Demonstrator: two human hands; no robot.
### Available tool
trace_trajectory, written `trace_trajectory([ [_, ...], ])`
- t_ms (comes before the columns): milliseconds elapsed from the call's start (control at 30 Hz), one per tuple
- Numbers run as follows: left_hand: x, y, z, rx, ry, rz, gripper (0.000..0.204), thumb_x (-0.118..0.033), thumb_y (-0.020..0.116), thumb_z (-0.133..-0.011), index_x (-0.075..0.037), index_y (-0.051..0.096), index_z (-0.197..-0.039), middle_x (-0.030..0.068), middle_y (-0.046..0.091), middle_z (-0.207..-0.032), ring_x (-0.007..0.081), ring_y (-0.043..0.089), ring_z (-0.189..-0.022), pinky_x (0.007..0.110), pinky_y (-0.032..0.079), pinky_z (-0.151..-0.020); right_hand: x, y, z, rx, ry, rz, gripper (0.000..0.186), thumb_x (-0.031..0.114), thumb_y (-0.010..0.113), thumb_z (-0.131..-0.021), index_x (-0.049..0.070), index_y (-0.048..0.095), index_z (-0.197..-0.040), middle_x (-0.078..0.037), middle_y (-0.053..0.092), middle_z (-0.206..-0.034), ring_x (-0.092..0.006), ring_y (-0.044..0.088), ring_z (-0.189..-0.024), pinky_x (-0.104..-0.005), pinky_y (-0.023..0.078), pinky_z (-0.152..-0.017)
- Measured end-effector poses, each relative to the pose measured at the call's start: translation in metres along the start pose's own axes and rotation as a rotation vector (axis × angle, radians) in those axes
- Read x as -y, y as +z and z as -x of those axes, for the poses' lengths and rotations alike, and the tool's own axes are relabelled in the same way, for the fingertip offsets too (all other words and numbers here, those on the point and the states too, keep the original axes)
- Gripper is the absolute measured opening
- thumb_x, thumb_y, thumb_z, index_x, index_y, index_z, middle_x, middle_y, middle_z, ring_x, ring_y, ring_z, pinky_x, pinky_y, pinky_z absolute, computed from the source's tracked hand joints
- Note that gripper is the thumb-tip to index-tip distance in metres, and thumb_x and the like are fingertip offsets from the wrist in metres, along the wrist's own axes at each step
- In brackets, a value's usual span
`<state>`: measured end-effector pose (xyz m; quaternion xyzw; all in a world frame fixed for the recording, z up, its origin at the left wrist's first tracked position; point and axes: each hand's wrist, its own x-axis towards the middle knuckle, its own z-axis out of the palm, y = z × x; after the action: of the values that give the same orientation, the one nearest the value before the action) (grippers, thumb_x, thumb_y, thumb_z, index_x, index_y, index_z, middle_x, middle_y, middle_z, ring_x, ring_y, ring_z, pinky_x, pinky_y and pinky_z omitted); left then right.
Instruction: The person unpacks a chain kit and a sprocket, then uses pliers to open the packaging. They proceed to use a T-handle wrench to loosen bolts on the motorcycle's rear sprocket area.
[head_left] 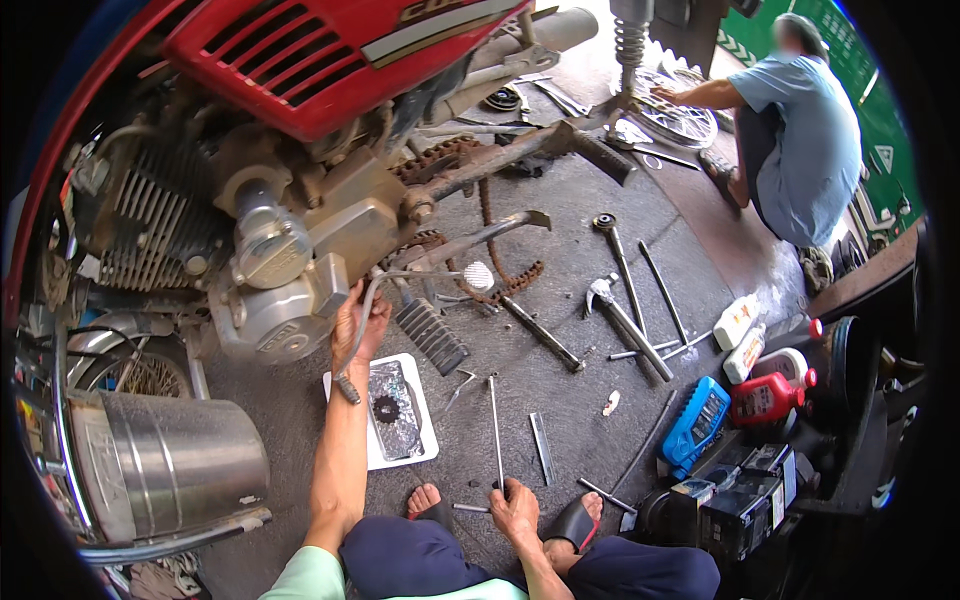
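My left hand (362,322) reaches up against the lower edge of the motorcycle engine (290,300), its fingers curled there; whatever they pinch is hidden. In front of that wrist hangs the gear shift lever (362,345), and a ribbed rubber footpeg (432,335) juts out beside it. Closed round the handle end of a long T-handle wrench (496,430), my right hand (516,512) holds it low between my feet, shaft pointing away from me. Below the engine, a white tray (428,440) carries a dark sprocket (385,408). A rusty chain (487,205) dangles behind the footpeg.
A hammer (625,320), a ratchet (620,260) and several bars lie on the floor to the right. Bottles (765,398), a blue tool case (697,425) and batteries (745,505) crowd the right side. Another person (800,140) squats by a spoked wheel (680,115).
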<state>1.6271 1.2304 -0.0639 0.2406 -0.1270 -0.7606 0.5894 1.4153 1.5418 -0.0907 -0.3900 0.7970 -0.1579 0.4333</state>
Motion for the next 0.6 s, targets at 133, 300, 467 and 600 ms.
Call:
trace_trajectory([
  [133, 0.003, -0.002, -0.001, -0.055, 0.095, -0.052, 0.017, -0.019, 0.066, -0.086, -0.008, 0.059, -0.097, 0.0049, 0.062, -0.086, 0.0129, 0.052, -0.068, 0.025, 0.039, -0.059, 0.000, -0.003, 0.006, -0.102, -0.009, -0.310, 0.026, 0.021, 0.057, -0.080, 0.000, 0.067, -0.092, -0.014, 0.062, -0.064, -0.0207, 0.059, -0.054, -0.0355, 0.045, -0.053],
  [300, 0.004, -0.011, -0.003, -0.013, 0.129, -0.019, 0.018, -0.018, 0.063, -0.087, -0.007, 0.058, -0.102, 0.0043, 0.064, -0.088, 0.0143, 0.057, -0.072, 0.026, 0.039, -0.057, 0.042, -0.040, 0.021, -0.194, -0.264, -0.639, 0.024, 0.004, 0.058, -0.083, -0.003, 0.063, -0.105, 0.002, 0.047, -0.054, -0.0035, 0.042, -0.049, -0.0224, 0.033, -0.045],
  [467, 0.011, -0.009, -0.002, 0.016, 0.129, 0.105, 0.017, -0.019, 0.064, -0.088, -0.007, 0.059, -0.099, 0.0048, 0.064, -0.086, 0.0160, 0.058, -0.072, 0.027, 0.040, -0.057, 0.127, -0.104, 0.041, -0.118, -0.619, -0.394, 0.024, 0.000, 0.061, -0.077, -0.004, 0.066, -0.101, -0.002, 0.053, -0.055, -0.0065, 0.048, -0.047, -0.0244, 0.037, -0.045],
  [600, 0.014, -0.018, -0.006, -0.002, 0.071, 0.027, 0.016, -0.021, 0.066, -0.087, -0.007, 0.060, -0.092, 0.0037, 0.062, -0.079, 0.0146, 0.057, -0.072, 0.027, 0.041, -0.060, 0.167, -0.105, 0.036, -0.082, -0.775, -0.311, 0.026, -0.001, 0.062, -0.071, -0.004, 0.066, -0.097, -0.014, 0.059, -0.058, -0.0229, 0.060, -0.047, -0.0321, 0.045, -0.046],
])
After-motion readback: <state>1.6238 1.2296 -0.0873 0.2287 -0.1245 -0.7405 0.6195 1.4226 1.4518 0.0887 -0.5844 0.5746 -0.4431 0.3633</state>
